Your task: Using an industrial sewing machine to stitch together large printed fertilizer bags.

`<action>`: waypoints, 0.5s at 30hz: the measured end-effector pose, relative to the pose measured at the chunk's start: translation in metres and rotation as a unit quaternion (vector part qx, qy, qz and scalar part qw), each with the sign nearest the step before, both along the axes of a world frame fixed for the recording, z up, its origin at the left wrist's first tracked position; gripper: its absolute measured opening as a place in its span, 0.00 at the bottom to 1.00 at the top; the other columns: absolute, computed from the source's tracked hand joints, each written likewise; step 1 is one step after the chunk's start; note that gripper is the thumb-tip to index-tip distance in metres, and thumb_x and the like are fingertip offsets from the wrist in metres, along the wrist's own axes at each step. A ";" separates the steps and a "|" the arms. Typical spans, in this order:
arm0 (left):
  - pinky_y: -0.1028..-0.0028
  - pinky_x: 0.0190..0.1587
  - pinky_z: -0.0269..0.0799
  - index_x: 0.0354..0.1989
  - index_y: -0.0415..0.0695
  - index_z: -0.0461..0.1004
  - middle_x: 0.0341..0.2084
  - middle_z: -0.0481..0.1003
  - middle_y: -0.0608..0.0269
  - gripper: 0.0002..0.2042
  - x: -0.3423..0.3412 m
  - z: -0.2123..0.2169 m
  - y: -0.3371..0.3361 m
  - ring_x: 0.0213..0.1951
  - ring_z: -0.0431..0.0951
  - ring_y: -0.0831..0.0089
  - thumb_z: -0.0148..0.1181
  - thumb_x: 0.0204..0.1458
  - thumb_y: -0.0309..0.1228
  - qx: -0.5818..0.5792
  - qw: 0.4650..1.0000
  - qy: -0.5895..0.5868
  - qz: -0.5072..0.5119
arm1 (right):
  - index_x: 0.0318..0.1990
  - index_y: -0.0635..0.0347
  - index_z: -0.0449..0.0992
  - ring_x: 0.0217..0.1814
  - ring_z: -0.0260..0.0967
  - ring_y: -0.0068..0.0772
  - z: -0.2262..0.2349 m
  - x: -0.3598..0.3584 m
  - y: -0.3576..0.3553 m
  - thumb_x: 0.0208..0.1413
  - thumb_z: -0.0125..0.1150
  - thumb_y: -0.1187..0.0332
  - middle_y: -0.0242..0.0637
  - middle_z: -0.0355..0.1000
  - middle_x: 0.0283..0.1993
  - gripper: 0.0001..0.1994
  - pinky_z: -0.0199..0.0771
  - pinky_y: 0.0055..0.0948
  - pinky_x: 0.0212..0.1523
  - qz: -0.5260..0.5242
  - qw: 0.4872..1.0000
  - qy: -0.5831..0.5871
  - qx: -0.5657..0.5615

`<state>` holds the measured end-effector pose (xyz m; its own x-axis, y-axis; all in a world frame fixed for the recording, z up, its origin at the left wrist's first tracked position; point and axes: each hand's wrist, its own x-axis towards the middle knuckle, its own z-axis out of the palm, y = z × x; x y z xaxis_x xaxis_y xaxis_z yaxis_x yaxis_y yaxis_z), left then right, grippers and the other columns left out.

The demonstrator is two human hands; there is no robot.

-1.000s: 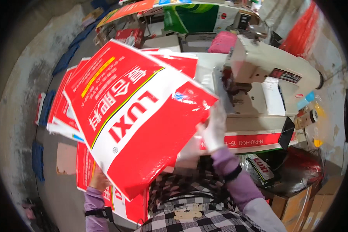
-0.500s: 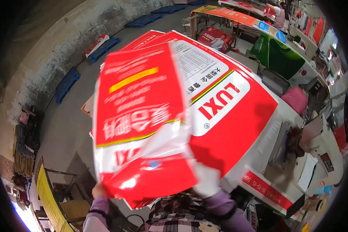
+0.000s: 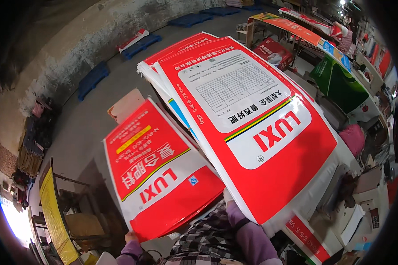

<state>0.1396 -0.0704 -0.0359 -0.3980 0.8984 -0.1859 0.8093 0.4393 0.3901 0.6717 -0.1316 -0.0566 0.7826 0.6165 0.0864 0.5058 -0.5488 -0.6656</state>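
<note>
A red and white printed sack [image 3: 159,168] with a yellow stripe lies flat in front of me on the left. My left hand [image 3: 130,237] pinches its near left corner. At the near right corner of that sack is my right hand [image 3: 227,197], closed on the edge, its fingers mostly hidden. Close beside it on the right rises a tall stack of similar sacks [image 3: 278,181], the top one face up with a printed table. Beneath the held sack, more sack edges show along the near side.
Right of the stack stands a pale sewing machine [image 3: 367,185] with a pink bundle [image 3: 353,138] behind it. Blue pallets [image 3: 94,79] lie on the floor along the left wall. A yellow-covered frame [image 3: 55,212] stands at near left. Farther off is a green-draped table [image 3: 336,79].
The held sack has come off the stack, moving left and down, and now lies flatter. My right hand has shifted slightly left and up. More of the stack's top sack shows.
</note>
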 end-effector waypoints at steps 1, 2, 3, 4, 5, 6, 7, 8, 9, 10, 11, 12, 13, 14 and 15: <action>0.56 0.39 0.73 0.35 0.36 0.77 0.31 0.78 0.42 0.16 0.030 -0.014 0.012 0.37 0.78 0.45 0.57 0.53 0.40 -0.038 0.998 -0.057 0.007 | 0.27 0.57 0.75 0.33 0.71 0.54 0.009 0.015 -0.013 0.45 0.55 0.70 0.48 0.73 0.29 0.04 0.69 0.46 0.36 -0.016 1.000 -0.014 0.002; 0.56 0.41 0.72 0.36 0.36 0.77 0.33 0.77 0.42 0.17 0.026 -0.013 0.024 0.39 0.78 0.45 0.57 0.52 0.41 -0.051 0.998 0.020 -0.020 | 0.27 0.57 0.75 0.33 0.71 0.54 0.021 0.009 -0.008 0.45 0.56 0.70 0.47 0.73 0.29 0.03 0.70 0.46 0.36 -0.014 1.000 -0.010 0.019; 0.56 0.43 0.72 0.37 0.36 0.77 0.35 0.77 0.42 0.19 0.023 -0.011 0.036 0.41 0.77 0.45 0.57 0.52 0.43 -0.064 0.992 0.096 -0.046 | 0.27 0.57 0.75 0.33 0.71 0.54 0.035 0.005 -0.005 0.44 0.56 0.70 0.47 0.73 0.29 0.03 0.70 0.46 0.36 -0.009 0.999 -0.011 0.041; 0.57 0.48 0.71 0.39 0.36 0.77 0.38 0.77 0.40 0.21 0.034 -0.014 0.040 0.44 0.76 0.45 0.57 0.51 0.45 -0.050 0.996 0.067 -0.026 | 0.27 0.57 0.75 0.33 0.71 0.53 0.047 0.009 -0.008 0.44 0.56 0.70 0.47 0.73 0.29 0.03 0.70 0.46 0.36 -0.012 0.998 -0.024 0.054; 0.57 0.48 0.71 0.39 0.36 0.77 0.38 0.77 0.40 0.21 0.057 -0.027 0.046 0.44 0.76 0.45 0.57 0.51 0.45 -0.061 0.995 0.054 -0.051 | 0.27 0.57 0.75 0.32 0.71 0.53 0.062 0.029 -0.023 0.44 0.57 0.70 0.47 0.73 0.29 0.03 0.70 0.45 0.36 -0.028 0.997 -0.052 0.053; 0.57 0.49 0.70 0.40 0.36 0.76 0.40 0.76 0.39 0.21 0.063 -0.027 0.051 0.45 0.76 0.45 0.58 0.50 0.45 -0.090 0.993 0.057 -0.045 | 0.27 0.57 0.75 0.32 0.71 0.53 0.083 0.033 -0.025 0.44 0.57 0.70 0.46 0.73 0.29 0.03 0.70 0.45 0.36 -0.030 0.994 -0.074 0.074; 0.57 0.51 0.70 0.42 0.36 0.76 0.41 0.75 0.39 0.22 0.070 -0.026 0.058 0.47 0.75 0.45 0.59 0.49 0.45 -0.118 0.990 0.060 -0.040 | 0.27 0.57 0.75 0.32 0.71 0.52 0.106 0.036 -0.025 0.44 0.57 0.69 0.46 0.73 0.29 0.03 0.70 0.45 0.36 -0.032 0.990 -0.098 0.094; 0.57 0.51 0.70 0.42 0.36 0.76 0.41 0.75 0.39 0.22 0.050 -0.006 0.065 0.47 0.75 0.45 0.59 0.49 0.45 -0.101 0.991 0.079 -0.029 | 0.27 0.57 0.75 0.32 0.71 0.52 0.116 0.021 -0.019 0.44 0.58 0.69 0.46 0.73 0.28 0.03 0.70 0.44 0.36 -0.019 0.985 -0.101 0.136; 0.58 0.52 0.69 0.43 0.37 0.76 0.41 0.76 0.39 0.22 0.046 0.002 0.070 0.46 0.76 0.46 0.60 0.47 0.44 -0.135 0.978 0.147 -0.061 | 0.27 0.57 0.75 0.32 0.71 0.51 0.129 0.014 -0.022 0.44 0.58 0.69 0.46 0.73 0.28 0.04 0.70 0.44 0.36 -0.012 0.980 -0.120 0.158; 0.59 0.53 0.69 0.44 0.38 0.76 0.41 0.76 0.40 0.22 0.053 0.007 0.076 0.46 0.76 0.47 0.61 0.46 0.44 -0.168 0.958 0.210 -0.096 | 0.27 0.57 0.75 0.32 0.71 0.51 0.142 0.012 -0.028 0.44 0.58 0.69 0.45 0.73 0.28 0.04 0.70 0.44 0.36 -0.002 0.972 -0.147 0.184; 0.60 0.54 0.69 0.45 0.40 0.76 0.42 0.75 0.41 0.22 0.061 0.012 0.080 0.47 0.75 0.48 0.61 0.45 0.42 -0.066 0.963 0.191 -0.178 | 0.28 0.57 0.75 0.32 0.71 0.51 0.145 0.005 -0.042 0.44 0.59 0.69 0.45 0.73 0.28 0.04 0.70 0.44 0.36 0.019 0.967 -0.156 0.201; 0.61 0.55 0.68 0.46 0.42 0.76 0.43 0.75 0.42 0.21 0.108 0.007 0.093 0.48 0.75 0.49 0.62 0.43 0.39 0.040 0.949 0.151 -0.275 | 0.29 0.58 0.76 0.35 0.72 0.46 0.089 0.000 -0.076 0.46 0.60 0.69 0.44 0.73 0.31 0.04 0.71 0.39 0.39 0.081 0.994 0.015 0.076; 0.61 0.54 0.68 0.45 0.47 0.77 0.44 0.74 0.47 0.18 0.171 0.020 0.095 0.49 0.73 0.52 0.62 0.43 0.33 0.111 0.929 -0.037 -0.350 | 0.31 0.59 0.76 0.39 0.72 0.43 0.097 0.000 -0.093 0.49 0.57 0.70 0.45 0.74 0.35 0.04 0.71 0.37 0.41 0.176 0.970 0.060 0.159; 0.60 0.51 0.69 0.43 0.50 0.76 0.43 0.75 0.55 0.16 0.260 0.059 0.086 0.48 0.73 0.54 0.60 0.43 0.28 0.083 0.853 -0.034 -0.514 | 0.37 0.59 0.76 0.42 0.71 0.45 0.116 -0.006 -0.117 0.51 0.56 0.67 0.46 0.73 0.38 0.08 0.70 0.38 0.43 0.180 0.970 0.157 0.046; 0.60 0.48 0.70 0.41 0.53 0.77 0.36 0.76 0.61 0.13 0.344 0.114 0.053 0.43 0.75 0.57 0.59 0.45 0.29 0.127 0.731 -0.094 -0.664 | 0.37 0.59 0.76 0.42 0.71 0.45 0.119 -0.008 -0.130 0.51 0.56 0.67 0.46 0.73 0.38 0.08 0.70 0.38 0.43 0.171 0.972 0.157 0.044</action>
<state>0.4833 -0.0178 0.0779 0.8675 0.4841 0.1143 0.3777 -0.7907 0.4817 0.6638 -0.2616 0.0627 0.5295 0.8462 -0.0604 0.4126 -0.3190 -0.8532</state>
